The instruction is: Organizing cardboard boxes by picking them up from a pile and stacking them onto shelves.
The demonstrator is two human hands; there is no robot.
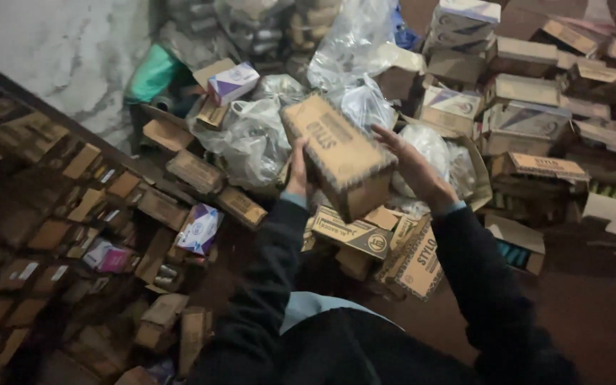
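clear plastic bags, white-purple box, shelf boxes

Head view, steeply downward, close above hands

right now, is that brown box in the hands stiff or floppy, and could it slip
Probably stiff: the brown box keeps straight edges between the left hand and right hand. It may slip, since open palms only press its sides. Worn corners suggest soft cardboard.

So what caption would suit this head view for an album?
Both hands, left hand and right hand, hold a brown cardboard box above heaped boxes and plastic bags.
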